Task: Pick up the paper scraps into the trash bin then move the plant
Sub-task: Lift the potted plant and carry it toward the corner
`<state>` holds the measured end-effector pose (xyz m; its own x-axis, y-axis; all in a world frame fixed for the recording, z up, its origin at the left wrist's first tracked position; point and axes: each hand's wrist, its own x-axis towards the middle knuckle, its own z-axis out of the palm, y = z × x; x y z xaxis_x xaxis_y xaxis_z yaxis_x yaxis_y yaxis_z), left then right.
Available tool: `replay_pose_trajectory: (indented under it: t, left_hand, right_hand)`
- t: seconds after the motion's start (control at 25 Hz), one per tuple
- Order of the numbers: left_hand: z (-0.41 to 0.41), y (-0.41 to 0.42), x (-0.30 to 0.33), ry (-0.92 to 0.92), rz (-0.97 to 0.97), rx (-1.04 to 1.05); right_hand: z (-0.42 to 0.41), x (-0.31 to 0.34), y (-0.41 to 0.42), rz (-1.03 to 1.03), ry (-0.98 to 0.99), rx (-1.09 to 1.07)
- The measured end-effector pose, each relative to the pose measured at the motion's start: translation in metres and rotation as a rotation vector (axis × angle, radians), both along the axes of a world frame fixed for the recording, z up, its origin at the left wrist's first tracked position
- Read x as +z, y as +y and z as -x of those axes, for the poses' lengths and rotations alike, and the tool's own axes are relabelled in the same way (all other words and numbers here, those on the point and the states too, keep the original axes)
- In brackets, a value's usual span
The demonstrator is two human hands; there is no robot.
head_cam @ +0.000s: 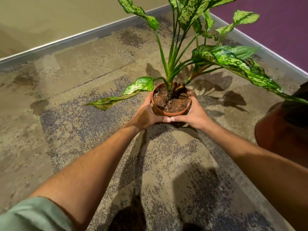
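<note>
- The plant (183, 52) stands in a brown pot (170, 112) over the carpet (83, 97).
- The left hand (146, 116) and right hand (191, 114) clasp the pot's opposite sides (thumb tips touching in front).

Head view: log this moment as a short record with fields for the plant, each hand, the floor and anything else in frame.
plant: potted plant with mottled green leaves, brown soil, terracotta-coloured pot
left hand: left hand wrapped round the pot's left side
right hand: right hand wrapped round the pot's right side, thumb tips meeting at the front
pot contact with floor: cannot tell
floor: patterned carpet, grey baseboard along the walls
paper scraps: none in view
trash bin: not in view
other: second pot at right edge, partly cut off
</note>
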<state>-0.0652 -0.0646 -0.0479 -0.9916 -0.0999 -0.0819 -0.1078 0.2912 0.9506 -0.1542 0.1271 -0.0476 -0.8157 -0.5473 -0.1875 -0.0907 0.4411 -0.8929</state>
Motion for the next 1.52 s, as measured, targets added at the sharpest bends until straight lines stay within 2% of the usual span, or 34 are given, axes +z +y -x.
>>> replay_pose_trajectory:
  t: [0.2,0.44,0.6,0.84,0.96,1.16,1.32,1.52]
  left_hand:
    - [-0.001,0.005,0.006,-0.070,-0.034,0.081]
    - [-0.002,0.002,0.026,-0.099,0.055,0.136]
    - [0.000,0.003,0.049,-0.019,0.030,0.165]
    - [0.002,0.000,0.094,0.064,0.092,0.150]
    - [0.011,-0.005,0.133,0.103,0.133,0.157]
    - [0.024,-0.009,0.217,0.092,0.168,0.155]
    - [0.037,-0.008,0.306,0.107,0.208,0.121]
    - [0.039,-0.008,0.443,0.124,0.178,0.103]
  right_hand:
    - [0.001,0.007,-0.004,0.003,0.028,-0.009]
    - [0.002,0.033,-0.005,-0.011,0.020,0.035]
    - [0.001,0.061,-0.007,-0.002,0.084,0.022]
    - [0.003,0.108,-0.007,0.051,0.123,0.027]
    - [0.005,0.146,-0.007,0.066,0.224,0.003]
    - [0.009,0.224,-0.006,0.074,0.266,-0.063]
    - [0.014,0.321,-0.002,-0.027,0.338,-0.086]
    - [0.016,0.458,-0.004,0.003,0.357,-0.075]
